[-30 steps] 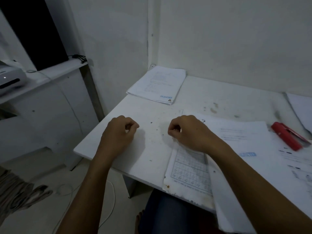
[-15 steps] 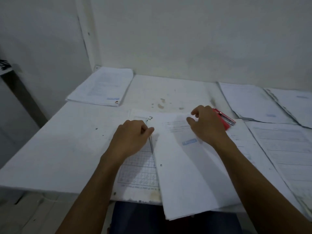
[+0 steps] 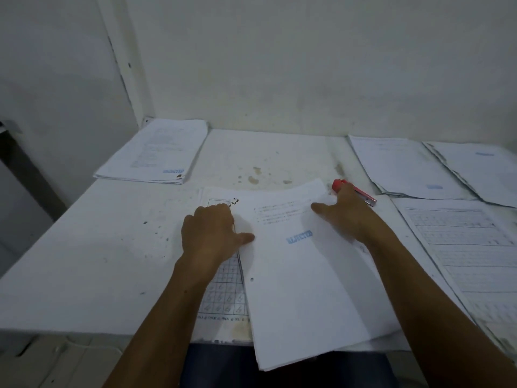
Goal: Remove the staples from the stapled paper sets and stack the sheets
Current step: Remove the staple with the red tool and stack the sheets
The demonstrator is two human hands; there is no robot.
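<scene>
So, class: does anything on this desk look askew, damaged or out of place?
Yes. The REJECTED-stamped paper set lies skewed, its near corner overhanging the table edge. The grid sheet beneath has a stained, ragged near edge. Brownish stains mark the tabletop near the red stapler.

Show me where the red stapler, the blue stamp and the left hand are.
red stapler (image 3: pixel 363 195): head view, its body right of the hand.
blue stamp (image 3: pixel 299 237): head view, middle of the word.
left hand (image 3: pixel 208 233): head view, its back.

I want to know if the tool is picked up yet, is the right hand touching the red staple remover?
Touching. In the head view the right hand lies over the middle of the red staple remover, covering it with no gap; whether the fingers grip it is hidden.
</scene>
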